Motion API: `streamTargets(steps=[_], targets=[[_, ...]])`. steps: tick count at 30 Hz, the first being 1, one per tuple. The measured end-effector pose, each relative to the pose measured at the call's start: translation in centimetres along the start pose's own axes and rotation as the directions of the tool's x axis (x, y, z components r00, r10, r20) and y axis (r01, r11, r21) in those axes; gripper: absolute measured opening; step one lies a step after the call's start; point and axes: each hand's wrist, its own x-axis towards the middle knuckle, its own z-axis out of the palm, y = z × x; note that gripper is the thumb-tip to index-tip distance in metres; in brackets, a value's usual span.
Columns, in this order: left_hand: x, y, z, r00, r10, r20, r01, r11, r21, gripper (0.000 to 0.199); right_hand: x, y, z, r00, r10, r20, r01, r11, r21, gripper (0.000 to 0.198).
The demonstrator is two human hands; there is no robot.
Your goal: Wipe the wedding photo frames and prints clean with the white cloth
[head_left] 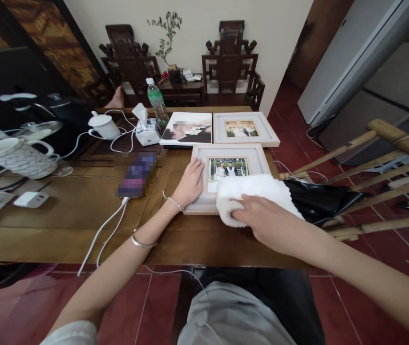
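Your right hand [264,218] clutches white cloth [258,188] at 5 o'clock on the near photo frame [231,152] | your left hand [190,183] lies at its 9 o'clock rim, grip unclear | frame: tabletop [204,244], your 12 o'clock

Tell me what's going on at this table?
A person's left hand rests on the left edge of the nearest framed photo. The right hand holds a white cloth over its lower right part. Just beyond lie two more pictures, an unframed one and a framed one, side by side.
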Motion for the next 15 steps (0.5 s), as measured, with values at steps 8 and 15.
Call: streamTargets(steps=[8,15], targets=[[0.0,-0.3,0.2,1.000,0.000,-0.002,0.000,1.000,-0.030,0.048,6.6,9.2,2.7,0.946,0.231,-0.228,-0.283,0.930,-0.233,0.056],[-0.1,-0.3,0.1,1.000,0.010,0.001,-0.010,1.000,-0.025,0.047,7.8,9.5,3.2,0.985,0.136,-0.105,-0.162,0.941,-0.297,0.052]])
